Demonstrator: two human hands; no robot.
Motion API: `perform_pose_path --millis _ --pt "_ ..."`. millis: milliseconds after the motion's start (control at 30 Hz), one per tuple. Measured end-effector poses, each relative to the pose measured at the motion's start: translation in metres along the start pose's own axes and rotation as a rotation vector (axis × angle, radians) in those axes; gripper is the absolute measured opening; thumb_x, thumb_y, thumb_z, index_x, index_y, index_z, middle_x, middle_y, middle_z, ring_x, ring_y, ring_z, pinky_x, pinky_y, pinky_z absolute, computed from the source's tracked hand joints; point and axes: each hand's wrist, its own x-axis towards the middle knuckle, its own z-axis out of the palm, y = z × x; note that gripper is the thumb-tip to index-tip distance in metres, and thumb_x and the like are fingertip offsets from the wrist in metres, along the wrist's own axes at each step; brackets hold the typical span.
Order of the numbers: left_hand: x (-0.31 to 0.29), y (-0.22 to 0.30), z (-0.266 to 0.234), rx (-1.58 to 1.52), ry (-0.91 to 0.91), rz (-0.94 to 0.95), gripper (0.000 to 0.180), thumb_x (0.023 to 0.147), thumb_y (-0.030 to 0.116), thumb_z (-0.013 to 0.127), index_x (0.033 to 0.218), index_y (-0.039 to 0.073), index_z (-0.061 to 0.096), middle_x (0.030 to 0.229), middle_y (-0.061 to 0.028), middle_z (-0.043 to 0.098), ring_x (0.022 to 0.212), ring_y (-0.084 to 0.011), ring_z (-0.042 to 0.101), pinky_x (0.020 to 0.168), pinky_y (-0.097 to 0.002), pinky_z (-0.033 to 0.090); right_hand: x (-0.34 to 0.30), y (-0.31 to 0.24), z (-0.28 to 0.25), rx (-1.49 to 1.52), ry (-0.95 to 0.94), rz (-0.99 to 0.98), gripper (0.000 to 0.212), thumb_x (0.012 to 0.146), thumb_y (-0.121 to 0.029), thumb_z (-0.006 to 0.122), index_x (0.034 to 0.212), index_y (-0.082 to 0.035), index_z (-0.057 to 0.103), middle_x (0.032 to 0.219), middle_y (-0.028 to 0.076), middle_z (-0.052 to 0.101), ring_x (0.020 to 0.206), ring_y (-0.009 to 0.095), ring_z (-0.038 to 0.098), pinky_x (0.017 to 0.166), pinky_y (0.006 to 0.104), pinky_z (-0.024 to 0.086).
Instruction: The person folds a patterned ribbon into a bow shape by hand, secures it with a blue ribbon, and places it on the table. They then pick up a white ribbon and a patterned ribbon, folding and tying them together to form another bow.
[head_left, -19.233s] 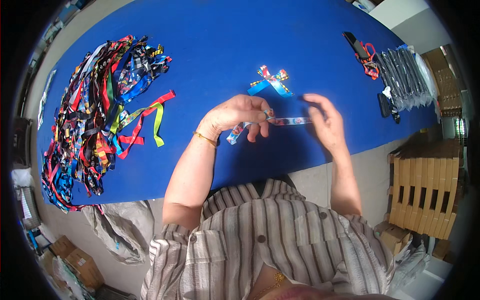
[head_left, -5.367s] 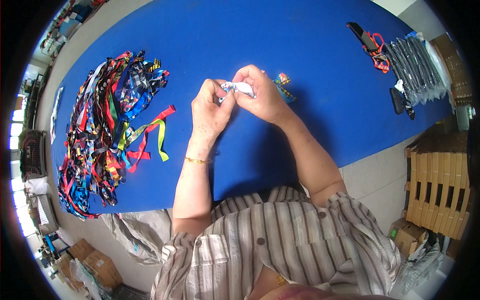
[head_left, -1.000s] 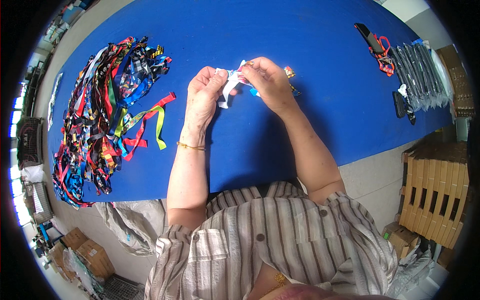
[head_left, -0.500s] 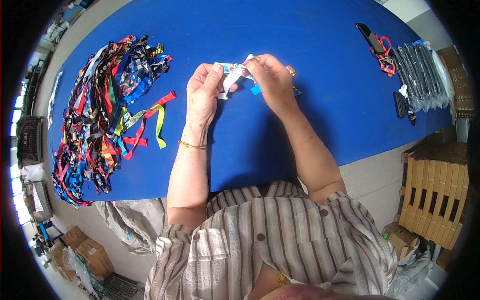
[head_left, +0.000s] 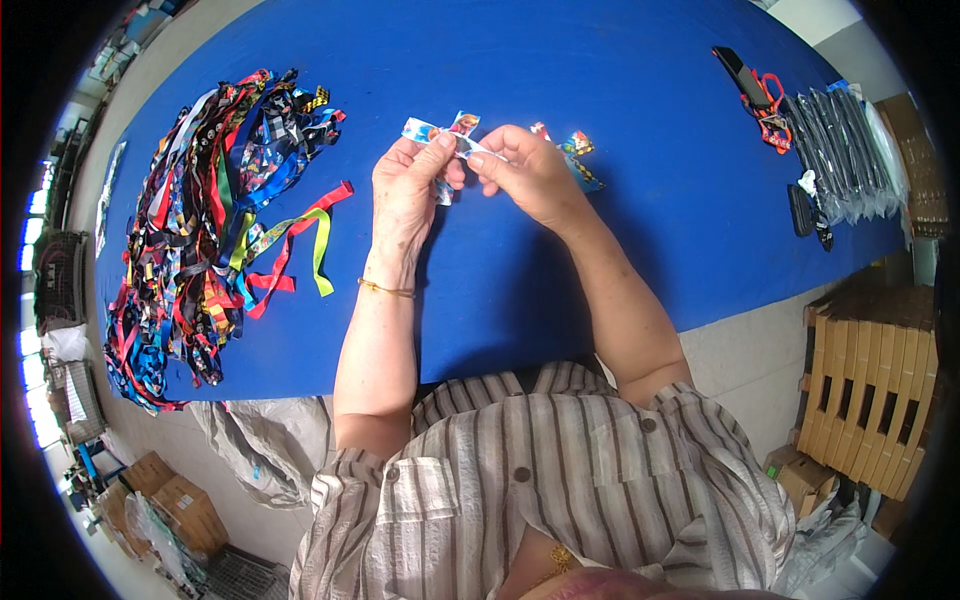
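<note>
Over the blue table, a white printed ribbon with colourful pictures is stretched and folded between my two hands. My left hand pinches it between thumb and fingers, with one end poking out beyond the thumb and another hanging below the fingers. Close on the right, my right hand is closed in a pinch on the ribbon's white underside. A colourful piece with a yellow bit shows behind my right hand; I cannot tell whether it belongs to the same ribbon.
A big heap of multicoloured straps covers the left of the blue table. At the far right are red-handled scissors, a dark handheld tool, plastic-wrapped black packs and a small black object. Cardboard stacks stand beside the table.
My right hand has come lower and nearer my left, its pinch shifting along the ribbon. A printed end now sticks up between the hands, and the ribbon's folds have changed.
</note>
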Motion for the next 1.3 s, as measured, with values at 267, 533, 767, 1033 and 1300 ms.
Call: perform_pose_path --millis 267,533,767,1033,1300 --pt "0.003 0.002 -0.01 -0.13 0.014 -0.002 0.019 0.096 0.015 0.064 0.106 -0.002 0.064 0.074 -0.0023 0.062 0.059 -0.0083 0.055 0.049 -0.0217 0.044 -0.003 -0.011 -0.003 -0.023 -0.154 0.152 0.02 0.096 -0.019 0.064 0.089 -0.001 0.061 0.073 0.008 0.066 0.06 0.012 0.062 0.054 0.025 0.051" --pt "0.004 0.002 -0.02 -0.134 -0.156 -0.071 0.02 0.093 0.012 0.066 0.103 -0.006 0.062 0.077 -0.008 0.063 0.051 -0.0108 0.052 0.046 -0.0235 0.043 0.0 -0.008 -0.012 -0.004 0.011 -0.127 0.016 0.097 -0.016 0.061 0.097 0.0 0.067 0.086 0.008 0.071 0.081 0.012 0.068 0.074 0.024 0.053" --pt "-0.006 -0.004 -0.008 -0.251 -0.307 -0.286 0.025 0.093 0.015 0.064 0.101 -0.008 0.062 0.083 -0.0136 0.066 0.058 -0.0173 0.062 0.05 -0.0251 0.048 -0.004 -0.02 -0.018 -0.288 -0.136 -0.446 0.023 0.095 -0.008 0.059 0.117 -0.005 0.066 0.123 0.01 0.061 0.11 0.017 0.059 0.093 0.0308 0.048" --pt "-0.007 -0.01 -0.001 -0.087 -0.374 -0.153 0.031 0.096 0.023 0.063 0.109 -0.005 0.059 0.09 -0.0127 0.068 0.077 -0.0178 0.068 0.067 -0.0253 0.055 -0.003 -0.015 -0.021 0.016 -0.176 -0.121 0.013 0.091 -0.014 0.068 0.096 -0.003 0.064 0.112 0.012 0.066 0.079 0.013 0.067 0.071 0.0256 0.054" --pt "-0.002 -0.022 -0.008 -0.213 -0.341 -0.226 0.023 0.098 0.018 0.059 0.105 -0.004 0.059 0.094 -0.0133 0.067 0.078 -0.0223 0.07 0.071 -0.0356 0.061 -0.001 -0.01 -0.006 0.086 -0.013 -0.04 0.01 0.093 -0.008 0.063 0.09 -0.001 0.057 0.076 0.005 0.067 0.064 0.005 0.061 0.055 0.0205 0.048"
